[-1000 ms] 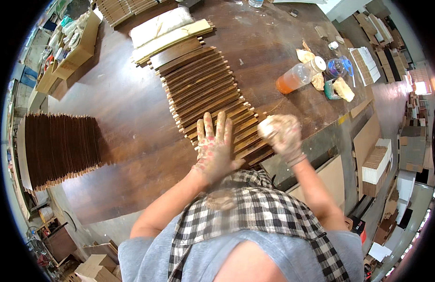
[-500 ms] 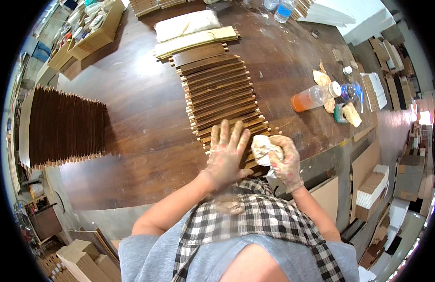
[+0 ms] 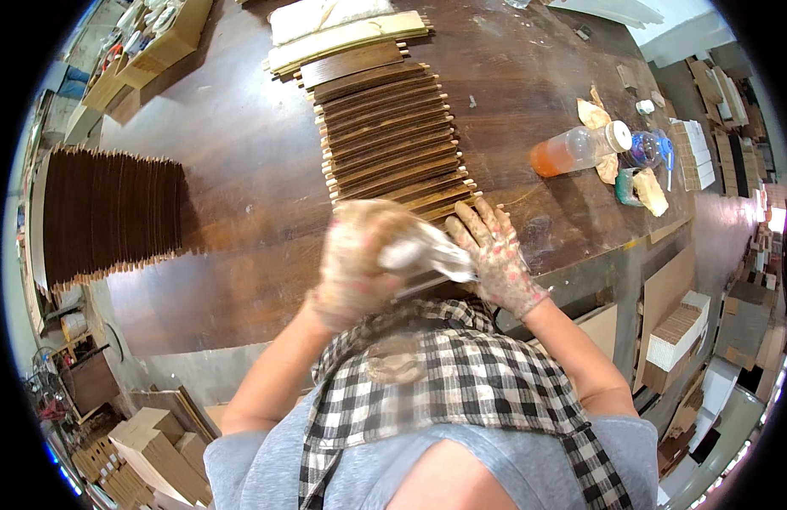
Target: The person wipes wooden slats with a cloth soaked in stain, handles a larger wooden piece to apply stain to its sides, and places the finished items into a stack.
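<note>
A row of dark brown wooden slats (image 3: 389, 140) with pale dowel pegs at their ends runs away from me across the brown table (image 3: 257, 204). My left hand (image 3: 357, 263), in a stained glove and smeared by motion, is closed on a white cloth (image 3: 423, 251) over the near end of the row. The cloth's loose end reaches toward my other hand. My right hand (image 3: 502, 265), gloved too, has its fingers stretched out over the right ends of the nearest slats. Both hands partly hide those slats.
A tight stack of dark slats (image 3: 113, 217) stands at the left. To the right are a bottle of orange liquid (image 3: 563, 153), a blue spray bottle (image 3: 644, 149) and crumpled tan cloths (image 3: 651, 191). Pale boards (image 3: 351, 44) lie at the far end; a cardboard box (image 3: 168, 47) sits far left.
The white cloth has passed from my right hand to my left. My right hand now lies flat at the slat ends, and the left has moved toward me and left. The view has shifted.
</note>
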Demonstrator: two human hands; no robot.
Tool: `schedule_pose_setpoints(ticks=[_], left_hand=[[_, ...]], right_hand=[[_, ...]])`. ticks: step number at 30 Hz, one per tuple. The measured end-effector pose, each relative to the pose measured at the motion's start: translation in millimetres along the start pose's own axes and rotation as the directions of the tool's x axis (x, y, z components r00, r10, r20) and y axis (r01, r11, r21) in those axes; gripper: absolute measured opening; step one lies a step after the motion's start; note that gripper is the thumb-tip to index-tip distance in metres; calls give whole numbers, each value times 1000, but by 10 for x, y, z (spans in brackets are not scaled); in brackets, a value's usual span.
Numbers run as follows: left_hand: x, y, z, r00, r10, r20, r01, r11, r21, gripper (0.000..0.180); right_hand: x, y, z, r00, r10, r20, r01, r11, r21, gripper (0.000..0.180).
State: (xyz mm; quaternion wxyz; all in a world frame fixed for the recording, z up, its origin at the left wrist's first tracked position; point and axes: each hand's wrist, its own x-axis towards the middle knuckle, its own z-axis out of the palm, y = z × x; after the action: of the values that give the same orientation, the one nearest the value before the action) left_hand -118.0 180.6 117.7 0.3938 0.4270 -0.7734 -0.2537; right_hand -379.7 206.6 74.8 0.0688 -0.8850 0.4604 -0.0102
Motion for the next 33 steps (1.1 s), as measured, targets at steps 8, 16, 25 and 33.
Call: schedule_pose_setpoints(ticks=[8, 16, 25, 33], left_hand=[[-161, 27, 779, 886, 219, 408, -279, 956, 92, 30], [-254, 71, 316, 768, 141, 624, -248, 965, 88, 30], [-127, 126, -483, 896, -115, 430, -27, 950, 312, 35], [-202, -123, 414, 861, 125, 494, -262, 940, 220, 16]], right_hand=[[35, 60, 213, 994, -39, -100, 37, 999, -21, 66], [16, 18, 99, 998, -23, -59, 22, 1000, -8, 84], [19, 70, 83, 999, -16, -49, 17, 1000, 7, 98], [42, 31, 102, 997, -23, -68, 22, 1000, -3, 70]])
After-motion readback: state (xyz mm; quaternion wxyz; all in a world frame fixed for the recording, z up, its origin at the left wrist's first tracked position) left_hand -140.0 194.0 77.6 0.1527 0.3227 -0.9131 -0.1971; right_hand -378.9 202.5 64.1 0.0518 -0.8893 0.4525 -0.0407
